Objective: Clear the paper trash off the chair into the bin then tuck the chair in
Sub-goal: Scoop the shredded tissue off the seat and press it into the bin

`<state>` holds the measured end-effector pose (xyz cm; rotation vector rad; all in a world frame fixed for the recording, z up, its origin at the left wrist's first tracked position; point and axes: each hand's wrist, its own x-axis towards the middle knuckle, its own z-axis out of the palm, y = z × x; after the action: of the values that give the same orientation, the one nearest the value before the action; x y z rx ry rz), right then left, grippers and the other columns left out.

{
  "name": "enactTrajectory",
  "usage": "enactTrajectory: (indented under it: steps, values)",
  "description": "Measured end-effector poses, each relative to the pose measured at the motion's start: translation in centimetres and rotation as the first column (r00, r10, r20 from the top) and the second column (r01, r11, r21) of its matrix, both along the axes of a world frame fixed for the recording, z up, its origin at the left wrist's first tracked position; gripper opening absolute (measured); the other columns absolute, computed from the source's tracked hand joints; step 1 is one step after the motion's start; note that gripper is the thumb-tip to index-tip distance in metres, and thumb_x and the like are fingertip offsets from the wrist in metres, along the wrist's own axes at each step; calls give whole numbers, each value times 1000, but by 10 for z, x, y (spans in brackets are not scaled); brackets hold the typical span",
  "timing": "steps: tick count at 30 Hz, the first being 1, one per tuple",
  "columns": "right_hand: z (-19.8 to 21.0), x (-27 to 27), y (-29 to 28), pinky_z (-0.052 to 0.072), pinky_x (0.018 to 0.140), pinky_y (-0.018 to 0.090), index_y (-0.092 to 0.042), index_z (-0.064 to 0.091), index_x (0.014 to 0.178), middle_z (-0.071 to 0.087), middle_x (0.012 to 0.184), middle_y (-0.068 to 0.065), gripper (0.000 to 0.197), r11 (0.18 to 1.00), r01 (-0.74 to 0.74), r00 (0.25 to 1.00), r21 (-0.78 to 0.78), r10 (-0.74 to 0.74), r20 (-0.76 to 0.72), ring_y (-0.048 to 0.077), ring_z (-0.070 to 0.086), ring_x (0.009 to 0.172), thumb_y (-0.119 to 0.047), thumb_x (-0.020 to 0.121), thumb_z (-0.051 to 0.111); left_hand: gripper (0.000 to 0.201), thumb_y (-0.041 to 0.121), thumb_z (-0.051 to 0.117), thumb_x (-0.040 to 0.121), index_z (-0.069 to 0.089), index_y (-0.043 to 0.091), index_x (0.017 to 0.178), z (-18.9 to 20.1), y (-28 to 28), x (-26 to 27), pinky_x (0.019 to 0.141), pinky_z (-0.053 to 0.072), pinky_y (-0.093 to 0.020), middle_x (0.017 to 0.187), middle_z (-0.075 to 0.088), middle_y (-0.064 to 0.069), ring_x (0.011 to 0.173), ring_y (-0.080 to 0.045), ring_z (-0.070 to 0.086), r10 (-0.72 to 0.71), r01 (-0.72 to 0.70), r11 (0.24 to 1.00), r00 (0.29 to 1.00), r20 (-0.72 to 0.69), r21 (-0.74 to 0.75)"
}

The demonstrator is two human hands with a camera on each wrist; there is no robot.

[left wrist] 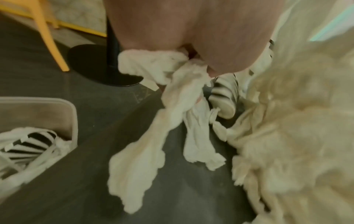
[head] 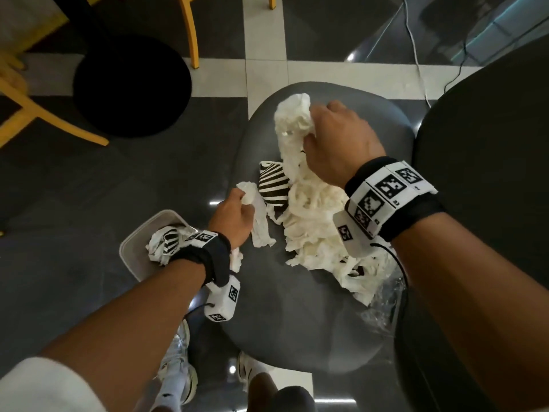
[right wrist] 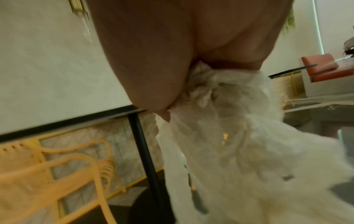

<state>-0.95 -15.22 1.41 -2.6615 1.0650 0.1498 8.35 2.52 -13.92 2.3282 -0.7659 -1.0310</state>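
— So, where's the paper?

— Mostly heaped on the chair (head: pixel 297 307) seat: a big white pile (head: pixel 315 221) on its right half, running toward the near right edge. A striped black-and-white piece (head: pixel 273 187) lies at the pile's left side, touching it.

— And the hands?

— Both are gripping paper. The right hand (head: pixel 341 141) is over the far part of the seat, fingers curled round a wad (head: pixel 292 120) whose tail hangs down into the pile. The right wrist view shows that same white tissue bunched in the fist and trailing below it.

— The left?

— The left hand (head: pixel 234 218) is at the seat's left edge, pinching a strip (head: pixel 260 224) that dangles onto the seat. In the left wrist view the strip splits into two long tails.

— The bin?

— The bin (head: pixel 133 248) stands on the floor just left of the chair, under the left wrist. It holds some crumpled paper (head: pixel 163 242), striped and white.

— Anything else near the chair?

— A black round table base (head: pixel 130 84) beyond it to the left, with yellow chair legs (head: pixel 190 28) around that. The person's white shoes (head: pixel 178 367) show below the seat's near edge.
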Motion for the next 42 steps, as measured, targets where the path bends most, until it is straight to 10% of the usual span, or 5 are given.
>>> enactTrajectory:
  steps: [7,13,18,25,42]
  values:
    - [-49,43,66,47,85,34,-7,52,120,56,118,12,35,899,64,952,432,-185,244,26,57,102,-31,94,49,43,14,56,71,60,31,111,41,4,21,63,46,-32,80,65,4,71,-17,59,279,-424,887,808,-519,-182]
    - [-67,38,91,50,97,47,-3,60,108,66,105,11,50,334,220,866,917,-500,-25,25,63,99,-42,92,33,45,31,70,83,58,33,126,48,15,24,97,53,-41,116,73,7,110,-11,68,68,-244,946,792,-606,-213]
    - [-73,15,66,46,90,34,-17,60,118,64,112,4,32,923,-48,996,382,13,93,26,61,106,-34,94,49,20,22,61,77,71,17,94,39,29,36,82,59,-45,88,76,-3,85,-25,72,206,-274,954,897,-390,-125]
    - [-94,-17,56,18,120,48,-32,17,156,38,157,-2,120,942,-235,876,240,312,-367,27,33,145,-87,58,59,17,18,48,68,63,12,74,41,69,73,56,38,-34,65,51,-8,61,-24,50,472,-536,842,788,-396,-62]
    - [-105,-55,43,34,106,49,-21,51,136,52,137,9,43,989,-74,713,-127,-36,-700,32,46,128,-27,95,39,42,24,43,91,65,-8,104,9,147,136,88,50,-46,112,66,-31,107,-47,61,536,-568,790,823,188,233]
